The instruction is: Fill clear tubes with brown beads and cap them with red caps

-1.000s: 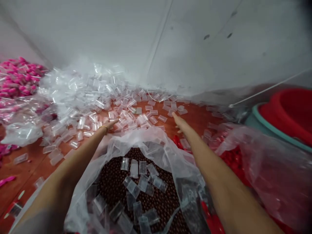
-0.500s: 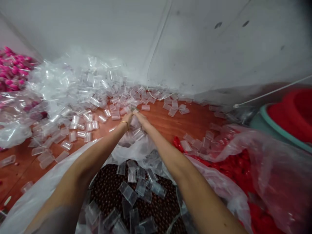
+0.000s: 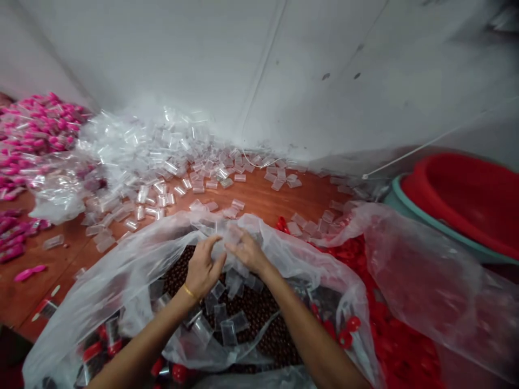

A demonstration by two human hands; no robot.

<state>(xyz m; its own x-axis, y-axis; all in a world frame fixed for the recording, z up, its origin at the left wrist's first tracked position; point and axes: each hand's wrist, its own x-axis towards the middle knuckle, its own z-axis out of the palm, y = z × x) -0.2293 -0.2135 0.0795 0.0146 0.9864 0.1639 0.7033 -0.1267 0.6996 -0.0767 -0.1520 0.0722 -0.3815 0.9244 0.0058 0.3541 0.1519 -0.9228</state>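
Above a plastic-lined heap of small dark brown balls point(image 3: 265, 337), my left hand point(image 3: 205, 267) is open, its thumb and fingers curved apart. Close beside it on the right, my right hand point(image 3: 249, 251) has its fingers stretched out and slightly blurred. Clear plastic tubes point(image 3: 233, 235) are at its fingertips; whether any is gripped is hard to see. More clear tubes point(image 3: 229, 330) lie scattered on the balls below. Around the heap, a translucent plastic bag point(image 3: 141, 254) is spread wide. On the brown surface point(image 3: 259, 197) beyond, loose tubes point(image 3: 194, 167) form a large pile.
Pink pieces point(image 3: 48, 127) are heaped at the far left. Red pieces point(image 3: 405, 329) lie under plastic sheeting at the right, near a red basin point(image 3: 466, 200) and a teal basin point(image 3: 425, 216). Red-capped tubes point(image 3: 95, 351) are at lower left. A white wall point(image 3: 203, 65) stands behind.
Both hands have drawn back from the tube pile to above the brown balls and moved apart. Some tubes now lie near the bag's far edge. The view has shifted.
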